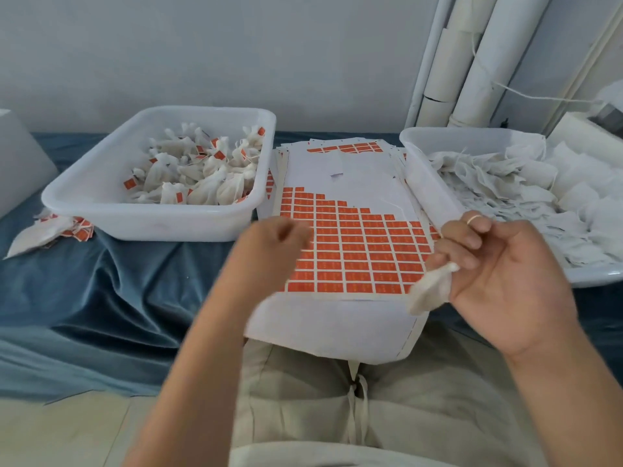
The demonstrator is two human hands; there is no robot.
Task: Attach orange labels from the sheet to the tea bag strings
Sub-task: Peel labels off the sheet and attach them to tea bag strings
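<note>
Right hand (499,274) grips crumpled off-white tea bag (431,291); left hand (273,244) blurred, grip unclear, above part-stripped orange label sheet (354,251).

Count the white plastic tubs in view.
2. Left tub, beside the label sheet, holds tagged tea bags; right tub, holding untagged bags, is partly cut off by the frame.

Left: I see a tub (151,224) holding tea bags (202,176).
Centre: label sheet (354,251), between both tubs.
Right: second tub (426,183) holding loose bags (505,190).
</note>
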